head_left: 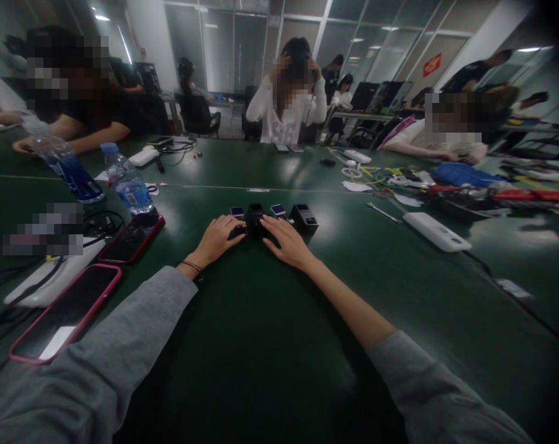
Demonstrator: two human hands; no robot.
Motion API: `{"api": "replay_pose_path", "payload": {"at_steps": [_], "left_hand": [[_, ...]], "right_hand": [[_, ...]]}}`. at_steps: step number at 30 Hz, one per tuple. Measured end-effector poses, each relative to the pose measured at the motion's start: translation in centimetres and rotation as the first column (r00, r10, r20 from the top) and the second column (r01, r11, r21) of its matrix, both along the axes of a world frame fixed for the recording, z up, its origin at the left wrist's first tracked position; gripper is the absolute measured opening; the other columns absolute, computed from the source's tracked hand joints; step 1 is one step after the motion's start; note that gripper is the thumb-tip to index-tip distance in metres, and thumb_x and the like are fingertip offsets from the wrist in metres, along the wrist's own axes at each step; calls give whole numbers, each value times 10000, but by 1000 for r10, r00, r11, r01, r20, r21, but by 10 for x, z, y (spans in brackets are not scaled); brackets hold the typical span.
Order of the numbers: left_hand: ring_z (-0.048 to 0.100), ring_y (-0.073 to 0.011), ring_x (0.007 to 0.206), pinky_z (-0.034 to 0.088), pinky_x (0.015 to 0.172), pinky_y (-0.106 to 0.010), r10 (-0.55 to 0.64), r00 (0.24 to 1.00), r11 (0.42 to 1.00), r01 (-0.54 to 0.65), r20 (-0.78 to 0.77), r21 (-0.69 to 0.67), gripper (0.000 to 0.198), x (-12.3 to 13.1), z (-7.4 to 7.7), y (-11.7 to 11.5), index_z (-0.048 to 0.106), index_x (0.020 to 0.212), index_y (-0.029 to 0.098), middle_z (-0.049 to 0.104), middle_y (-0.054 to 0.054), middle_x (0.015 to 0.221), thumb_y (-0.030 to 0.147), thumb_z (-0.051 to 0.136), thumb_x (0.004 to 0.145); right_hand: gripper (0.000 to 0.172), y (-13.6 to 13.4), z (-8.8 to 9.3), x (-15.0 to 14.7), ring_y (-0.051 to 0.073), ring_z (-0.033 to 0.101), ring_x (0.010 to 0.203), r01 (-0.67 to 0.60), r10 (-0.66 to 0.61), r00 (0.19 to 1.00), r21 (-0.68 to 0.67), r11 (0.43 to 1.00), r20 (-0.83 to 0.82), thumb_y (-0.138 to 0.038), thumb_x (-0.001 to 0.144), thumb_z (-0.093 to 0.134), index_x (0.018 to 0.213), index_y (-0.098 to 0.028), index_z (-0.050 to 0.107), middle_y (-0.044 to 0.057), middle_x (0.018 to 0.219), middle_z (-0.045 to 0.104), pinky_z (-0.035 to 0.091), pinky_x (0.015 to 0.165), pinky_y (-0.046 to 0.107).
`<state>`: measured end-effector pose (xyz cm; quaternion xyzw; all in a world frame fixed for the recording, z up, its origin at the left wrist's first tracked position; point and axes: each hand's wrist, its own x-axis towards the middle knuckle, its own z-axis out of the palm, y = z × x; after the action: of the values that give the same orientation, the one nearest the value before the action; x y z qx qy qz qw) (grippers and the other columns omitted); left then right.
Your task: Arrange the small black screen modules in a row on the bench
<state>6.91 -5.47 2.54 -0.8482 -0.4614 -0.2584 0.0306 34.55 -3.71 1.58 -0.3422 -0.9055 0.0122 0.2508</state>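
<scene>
A row of small black box-like devices [304, 217] sits on the dark green table [270, 333], some with little bluish tops. My left hand [217, 239] lies over the left end of the row, its fingers curled around a black piece [237, 231]. My right hand [285, 240] rests just beside it, fingers pressed down on the middle of the row near a black box [255, 216]. What lies under the right fingers is hidden. Both forearms reach forward in grey sleeves.
Two phones in red cases [132, 237] [66, 311] lie at the left beside a white power strip [48, 280]. Two water bottles [126, 180] [64, 161] stand behind them. Another white strip [436, 231] lies right. Tools and cables clutter the far right. Other people sit across the table.
</scene>
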Motion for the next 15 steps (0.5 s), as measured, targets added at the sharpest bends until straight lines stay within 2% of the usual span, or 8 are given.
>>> {"api": "replay_pose_path", "payload": {"at_steps": [5, 9, 12, 15], "left_hand": [[607, -272, 1135, 490, 975, -424, -46, 998, 999, 47, -34, 10, 308, -13, 2, 1, 633, 1308, 218, 687, -100, 1243, 346, 587, 1032], [616, -275, 1107, 500, 951, -426, -79, 994, 996, 81, -74, 34, 322, -26, 2, 4, 633, 1311, 214, 688, -108, 1228, 341, 602, 1018], [628, -279, 1079, 514, 930, -431, -96, 994, 993, 99, -47, 65, 302, -33, -1, 5, 642, 1274, 198, 693, -114, 1183, 342, 617, 1009], [635, -282, 1082, 524, 927, -441, -107, 994, 992, 108, -12, 63, 290, -34, -3, 4, 637, 1258, 193, 695, -117, 1186, 328, 629, 1001]], "right_hand": [[602, -3, 3, -3, 251, 352, 1543, -2, 2, 1000, -1, 1000, 9, -391, 1090, 466, 1655, -228, 338, 69, 1680, 354, 300, 1293, 538], [572, 7, 14, -7, 258, 356, 1540, -9, 9, 1000, -13, 1000, 27, -426, 1096, 465, 1623, -213, 399, 84, 1659, 394, 296, 1290, 543], [531, 17, 23, -12, 261, 373, 1531, 33, -34, 998, -6, 999, -46, -431, 1111, 434, 1604, -234, 435, 73, 1647, 419, 311, 1280, 549], [541, 20, 19, -19, 272, 393, 1519, 29, -30, 996, -11, 1000, -88, -424, 1115, 438, 1620, -233, 414, 86, 1647, 417, 349, 1264, 543]]}}
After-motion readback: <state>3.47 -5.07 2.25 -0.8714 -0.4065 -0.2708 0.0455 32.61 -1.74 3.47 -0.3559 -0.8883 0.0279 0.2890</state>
